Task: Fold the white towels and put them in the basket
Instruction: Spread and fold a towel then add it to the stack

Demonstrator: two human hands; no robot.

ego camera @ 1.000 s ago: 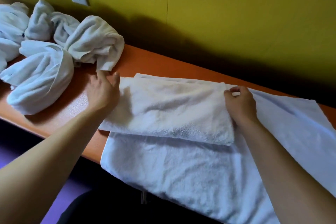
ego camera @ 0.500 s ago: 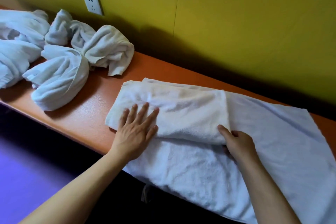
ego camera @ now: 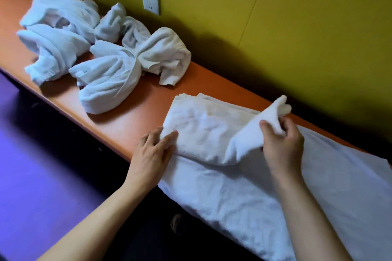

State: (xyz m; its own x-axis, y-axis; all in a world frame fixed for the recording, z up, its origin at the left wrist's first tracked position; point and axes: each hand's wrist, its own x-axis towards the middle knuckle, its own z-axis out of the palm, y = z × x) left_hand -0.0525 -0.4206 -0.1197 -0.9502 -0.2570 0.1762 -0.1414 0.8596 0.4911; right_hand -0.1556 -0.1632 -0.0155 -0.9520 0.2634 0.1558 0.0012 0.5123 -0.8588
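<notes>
Two hands on this floppy, light towel [ego camera: 203, 133]: my right hand [ego camera: 282, 144] pinches the folded corner, left hand [ego camera: 151, 154] lies flat at the edge, so I'd grab corners.

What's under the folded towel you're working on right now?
Under the folded towel lies a larger white towel, spread flat and hanging over the orange table's front edge. The right hand lifts one corner; what is beneath the rest stays covered.
</notes>
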